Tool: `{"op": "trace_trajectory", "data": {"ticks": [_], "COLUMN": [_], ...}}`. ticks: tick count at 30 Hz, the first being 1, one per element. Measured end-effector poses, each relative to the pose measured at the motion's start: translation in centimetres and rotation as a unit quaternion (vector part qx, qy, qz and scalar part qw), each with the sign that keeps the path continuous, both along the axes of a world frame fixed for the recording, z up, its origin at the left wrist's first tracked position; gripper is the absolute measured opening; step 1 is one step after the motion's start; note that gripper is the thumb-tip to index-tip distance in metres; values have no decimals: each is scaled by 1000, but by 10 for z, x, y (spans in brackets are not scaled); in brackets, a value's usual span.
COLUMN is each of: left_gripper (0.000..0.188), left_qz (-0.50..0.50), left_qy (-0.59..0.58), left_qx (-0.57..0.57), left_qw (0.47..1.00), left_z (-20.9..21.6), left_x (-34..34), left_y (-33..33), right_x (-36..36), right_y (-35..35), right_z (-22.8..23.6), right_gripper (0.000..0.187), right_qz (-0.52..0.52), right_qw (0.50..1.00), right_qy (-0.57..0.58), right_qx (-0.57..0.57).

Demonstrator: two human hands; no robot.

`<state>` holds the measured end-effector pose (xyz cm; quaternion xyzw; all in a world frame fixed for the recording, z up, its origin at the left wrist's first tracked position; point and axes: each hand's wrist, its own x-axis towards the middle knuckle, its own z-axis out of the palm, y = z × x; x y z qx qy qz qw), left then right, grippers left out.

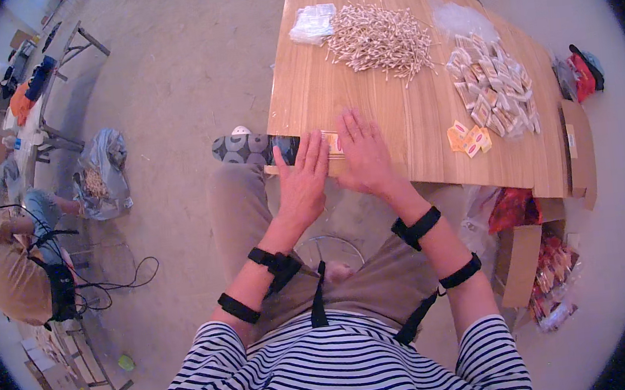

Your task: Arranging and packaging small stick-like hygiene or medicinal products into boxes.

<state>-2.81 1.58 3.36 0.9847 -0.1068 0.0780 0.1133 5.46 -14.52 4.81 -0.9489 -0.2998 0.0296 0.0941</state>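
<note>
At the near left edge of the wooden table, a small packet with a yellow-and-white card (333,143) lies between my hands, partly covered by them. My left hand (303,179) rests with fingers stretched over its left end and thumb apart. My right hand (364,158) lies flat at its right end, fingers extended. A glossy black piece (285,149) shows beside my left thumb, next to a grey cloth with round patterns (242,150). Farther up the table is a heap of cotton swabs (380,38). Several yellow cards (469,138) lie to the right.
Filled packets (494,83) are piled on the right of the wooden table (317,89), near clear bags (465,18). More clear bags (313,24) lie far left. Cardboard boxes (521,265) stand below right. Another person (14,261) sits at left beside a grey bag (105,173).
</note>
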Motion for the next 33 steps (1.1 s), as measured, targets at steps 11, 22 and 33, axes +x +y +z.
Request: {"op": "trace_trajectory", "data": {"ticks": [11, 22, 33], "left_gripper": [107, 109, 92], "left_qz": [-33, -57, -49], "left_qy": [-7, -6, 15], "left_qx": [43, 25, -38], "left_qw": [999, 998, 998], "left_z": [-14, -18, -8], "left_x": [8, 11, 10], "left_y": [-5, -2, -3], "right_x": [-15, -16, -16], "right_y": [-2, -1, -2], "right_z": [-9, -16, -23], "right_gripper": [125, 123, 125], "right_qz": [10, 4, 11], "right_qw": [1000, 999, 998], "right_qy": [-4, -7, -24], "right_qx": [2, 38, 51]}}
